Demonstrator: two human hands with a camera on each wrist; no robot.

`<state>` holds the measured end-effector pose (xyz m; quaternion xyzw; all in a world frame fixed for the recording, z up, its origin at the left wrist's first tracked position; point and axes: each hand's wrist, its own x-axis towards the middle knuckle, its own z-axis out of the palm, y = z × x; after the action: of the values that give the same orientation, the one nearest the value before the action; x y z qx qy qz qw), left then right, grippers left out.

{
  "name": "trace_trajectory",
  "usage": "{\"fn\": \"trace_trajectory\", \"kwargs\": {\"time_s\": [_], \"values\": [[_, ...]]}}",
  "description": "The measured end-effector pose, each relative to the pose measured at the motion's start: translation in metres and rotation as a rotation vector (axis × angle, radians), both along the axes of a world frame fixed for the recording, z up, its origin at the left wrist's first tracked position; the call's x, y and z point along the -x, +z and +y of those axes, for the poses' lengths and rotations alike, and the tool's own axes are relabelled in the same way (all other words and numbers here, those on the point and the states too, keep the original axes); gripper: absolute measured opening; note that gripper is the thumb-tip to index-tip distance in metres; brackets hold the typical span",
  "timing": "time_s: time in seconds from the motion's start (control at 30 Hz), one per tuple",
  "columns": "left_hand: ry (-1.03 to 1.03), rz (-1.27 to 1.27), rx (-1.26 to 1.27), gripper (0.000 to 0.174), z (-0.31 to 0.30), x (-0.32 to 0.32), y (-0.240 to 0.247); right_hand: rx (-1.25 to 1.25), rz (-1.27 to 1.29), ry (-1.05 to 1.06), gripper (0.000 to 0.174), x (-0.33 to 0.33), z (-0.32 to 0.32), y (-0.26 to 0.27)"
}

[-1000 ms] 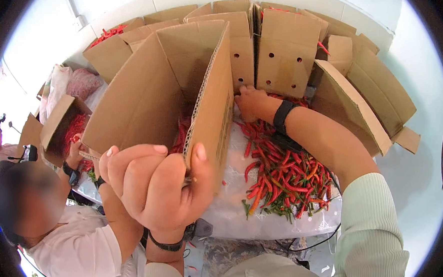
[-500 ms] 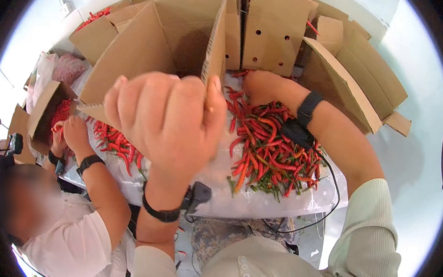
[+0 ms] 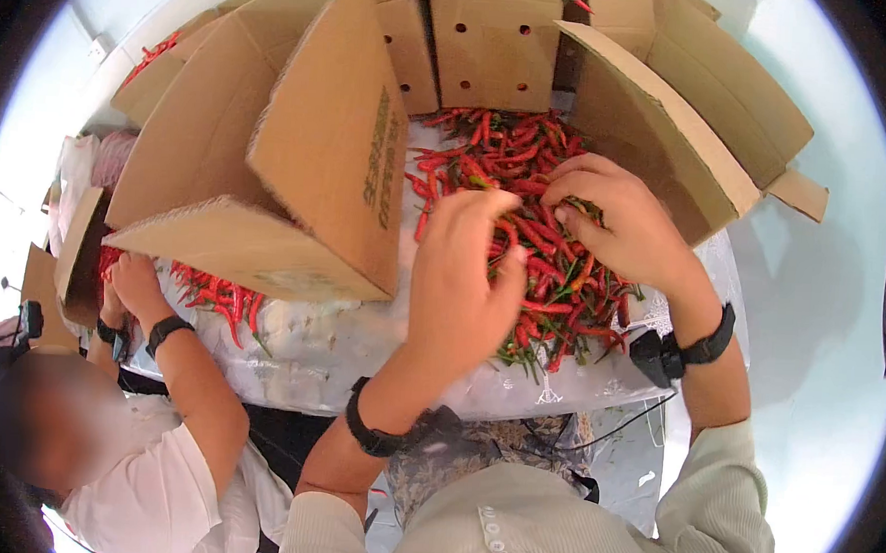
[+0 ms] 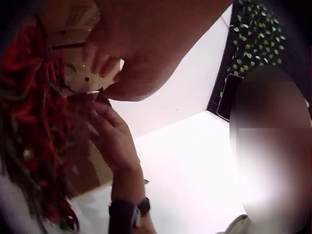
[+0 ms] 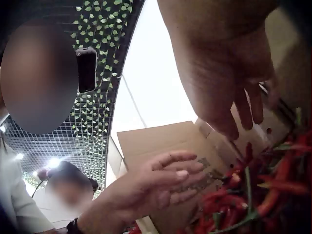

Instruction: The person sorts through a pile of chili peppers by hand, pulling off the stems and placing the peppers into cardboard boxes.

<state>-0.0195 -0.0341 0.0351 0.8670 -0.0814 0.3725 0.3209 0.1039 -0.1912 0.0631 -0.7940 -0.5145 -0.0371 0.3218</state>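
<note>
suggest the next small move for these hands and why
Probably bring the left hand and right hand together around some red chilies: both are close to them, with a gap between, and neither plainly grips any.

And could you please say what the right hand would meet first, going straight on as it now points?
The right hand would probably meet the red chillies first; whether it already touches them is unclear.

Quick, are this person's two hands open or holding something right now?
Left hand: open, at the red chilies, nothing visibly held.
Right hand: open, fingers loosely bent, nothing visibly held.
</note>
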Motion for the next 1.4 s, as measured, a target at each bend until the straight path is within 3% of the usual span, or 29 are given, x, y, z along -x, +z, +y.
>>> {"fn": "trace_trajectory", "kwargs": {"time_s": [0.07,0.17,0.2,0.3,0.33,0.43,0.57,0.6,0.7,0.73,0.87,0.97,1.1,1.27,1.37,1.4], "values": [[0.1,0.145,0.04,0.043,0.007,-0.015,-0.015,-0.078,-0.021,-0.16,0.023,-0.005,-0.019,-0.016],[0.152,0.227,0.086,0.045,0.023,-0.038,-0.028,-0.001,-0.008,-0.46,0.037,-0.003,-0.037,-0.044],[0.123,0.246,0.254,0.046,0.026,-0.047,-0.034,0.083,0.062,-0.441,0.049,-0.007,-0.041,-0.05],[0.111,0.327,0.397,0.047,0.03,-0.06,-0.041,0.036,0.296,-0.331,0.047,-0.01,-0.03,-0.066],[0.149,0.336,0.325,0.046,0.029,-0.062,-0.043,0.009,0.372,-0.258,0.046,-0.006,-0.021,-0.059],[0.141,0.276,0.162,0.044,0.031,-0.059,-0.045,-0.001,0.262,-0.117,0.042,-0.01,0.0,-0.054],[0.09,0.217,0.463,0.037,0.03,-0.05,-0.035,-0.162,0.434,-0.043,0.029,-0.027,0.017,-0.049],[0.069,0.176,0.464,0.033,0.03,-0.048,-0.036,-0.178,0.222,-0.154,0.026,-0.023,0.019,-0.042],[-0.05,0.166,0.691,0.03,0.028,-0.044,-0.038,-0.324,-0.011,-0.23,0.027,-0.014,0.025,-0.041],[-0.074,0.14,0.7,0.029,0.028,-0.043,-0.04,-0.335,0.03,-0.184,0.03,-0.012,0.028,-0.043],[-0.115,0.046,0.726,0.026,0.026,-0.044,-0.041,-0.287,-0.22,-0.119,0.031,-0.008,0.05,-0.055],[-0.132,-0.014,0.739,0.025,0.024,-0.042,-0.041,-0.113,-0.198,-0.044,0.028,-0.012,0.043,-0.053],[-0.079,-0.007,0.742,0.024,0.022,-0.037,-0.036,-0.109,-0.112,-0.066,0.02,-0.014,0.028,-0.046],[-0.204,-0.1,0.803,0.027,0.02,-0.034,-0.034,-0.195,-0.063,-0.233,0.015,-0.012,0.017,-0.047],[-0.263,-0.053,0.805,0.02,0.025,-0.031,-0.037,-0.391,0.229,-0.433,0.015,-0.008,0.016,-0.042],[-0.286,-0.024,0.798,0.017,0.026,-0.031,-0.036,-0.42,0.356,-0.408,0.016,-0.01,0.016,-0.041]]}}
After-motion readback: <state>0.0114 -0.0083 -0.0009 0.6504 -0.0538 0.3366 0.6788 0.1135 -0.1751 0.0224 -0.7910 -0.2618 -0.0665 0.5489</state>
